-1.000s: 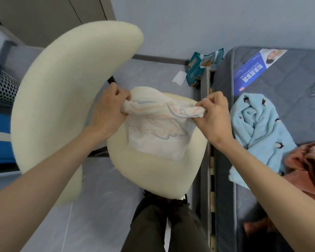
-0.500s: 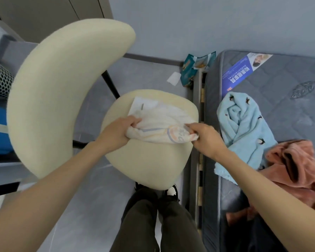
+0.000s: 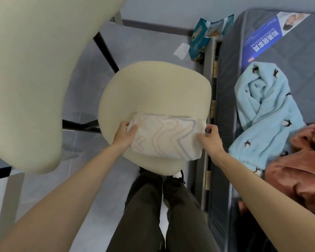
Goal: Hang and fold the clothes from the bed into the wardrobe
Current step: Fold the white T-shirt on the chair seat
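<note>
Beside grey mattress [image 3: 298, 51], folding on cream chair seat [image 3: 153, 88].
Right of the grip, on the mattress: light-blue garment [image 3: 265, 115] touching pink garment [image 3: 298, 170]. Within the grip, flat on the seat: folded white garment [image 3: 164, 137], side edges pinched by left hand [image 3: 125, 135] and right hand [image 3: 210, 139].

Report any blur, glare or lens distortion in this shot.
Head view: soft, even light, no glare. Head view: wide-angle stretch swells the chair back and both forearms near the edges. Head view: the folded cloth looks slightly soft.
</note>
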Motion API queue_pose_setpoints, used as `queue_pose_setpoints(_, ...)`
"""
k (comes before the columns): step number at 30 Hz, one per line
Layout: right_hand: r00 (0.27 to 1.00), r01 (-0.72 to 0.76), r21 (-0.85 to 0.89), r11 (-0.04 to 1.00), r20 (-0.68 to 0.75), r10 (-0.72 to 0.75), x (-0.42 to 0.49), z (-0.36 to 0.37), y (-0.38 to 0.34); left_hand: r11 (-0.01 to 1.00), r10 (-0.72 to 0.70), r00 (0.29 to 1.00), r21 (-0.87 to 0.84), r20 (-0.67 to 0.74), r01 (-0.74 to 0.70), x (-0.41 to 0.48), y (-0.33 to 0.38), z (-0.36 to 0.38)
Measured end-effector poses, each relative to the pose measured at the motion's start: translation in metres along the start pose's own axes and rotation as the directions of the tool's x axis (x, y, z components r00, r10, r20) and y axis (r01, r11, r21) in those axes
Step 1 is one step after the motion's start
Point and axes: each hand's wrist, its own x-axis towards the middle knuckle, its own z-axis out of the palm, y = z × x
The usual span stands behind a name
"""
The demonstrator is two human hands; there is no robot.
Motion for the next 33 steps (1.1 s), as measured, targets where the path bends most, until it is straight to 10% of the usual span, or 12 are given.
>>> queue_pose_setpoints(4,0.928,0.307,-0.399,0.864,-0.076,-0.365,-0.004,0.028,0.004,0.872,0.429,0.864,0.372,-0.264,-0.319,0.001,0.001,0.025)
queue_pose_setpoints(8,0.834,0.51,-0.743,0.434,0.302,-0.462,-0.003,0.058,0.02,0.416,0.648,0.732,0.708,0.21,-0.571,0.006,-0.013,0.054)
queue_pose_setpoints(11,0.896,0.422,-0.758,0.498,0.265,-0.357,0.011,0.07,0.039,0.32,0.609,0.752,0.788,0.254,-0.525,0.024,-0.034,0.06)
queue_pose_setpoints(15,0.929,0.357,-0.685,0.635,0.192,-0.315,0.026,0.073,0.054,0.388,0.632,0.741,0.736,0.225,-0.554,0.045,-0.046,0.058)
queue_pose_setpoints(20,0.924,0.363,-0.511,0.779,0.089,-0.372,0.018,0.065,0.053,0.782,0.443,0.896,0.504,-0.035,-0.367,0.043,-0.051,0.052)
queue_pose_setpoints(28,0.962,0.115,-0.191,0.975,-0.224,-0.158,0.015,0.072,0.043,0.952,0.306,0.925,0.098,-0.225,-0.291,0.028,-0.048,0.054)
queue_pose_setpoints(33,0.957,0.126,-0.183,0.975,-0.238,-0.168,0.022,0.07,0.038,0.949,0.303,0.938,0.145,-0.166,-0.281,0.033,-0.05,0.057)
